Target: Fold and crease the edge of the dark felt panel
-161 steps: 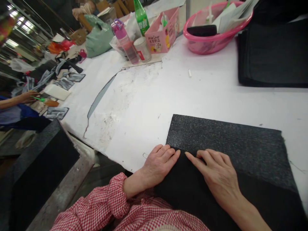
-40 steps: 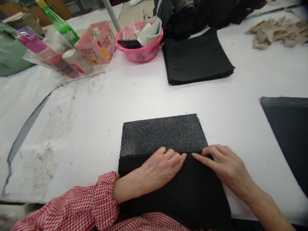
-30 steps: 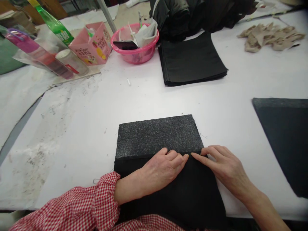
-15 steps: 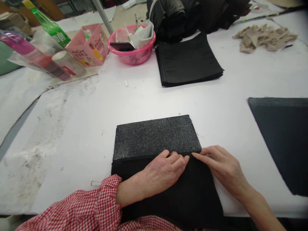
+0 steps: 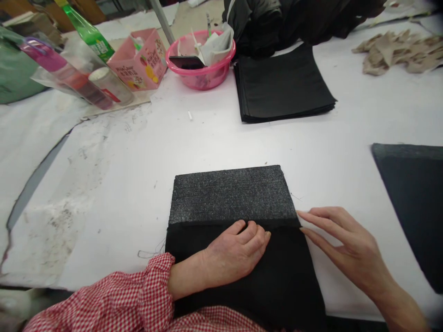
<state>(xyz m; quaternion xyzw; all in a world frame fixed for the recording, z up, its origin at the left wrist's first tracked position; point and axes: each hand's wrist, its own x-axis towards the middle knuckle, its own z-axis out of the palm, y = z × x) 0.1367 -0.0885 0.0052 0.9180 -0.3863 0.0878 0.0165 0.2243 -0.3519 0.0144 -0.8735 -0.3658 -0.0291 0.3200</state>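
Note:
A black fabric piece lies flat before me, with a speckled grey-black band along its far end. My left hand rests on the fabric just below the band's seam, fingers curled and pressed together on the cloth at the fold. At the fabric's right edge is my right hand, its thumb and forefinger parted, the tips at the end of the seam. Some loose threads stick out by the left edge.
Farther back lie a stack of black fabric pieces, a pink basin of small items and a pink box. Bottles stand at left, including a green bottle. Another black piece is at right, beige cloth behind it.
My right hand has slid right along the seam from beside my left hand to the fabric's edge, and its fingers have parted. The left hand stays at the seam. The view has shifted slightly.

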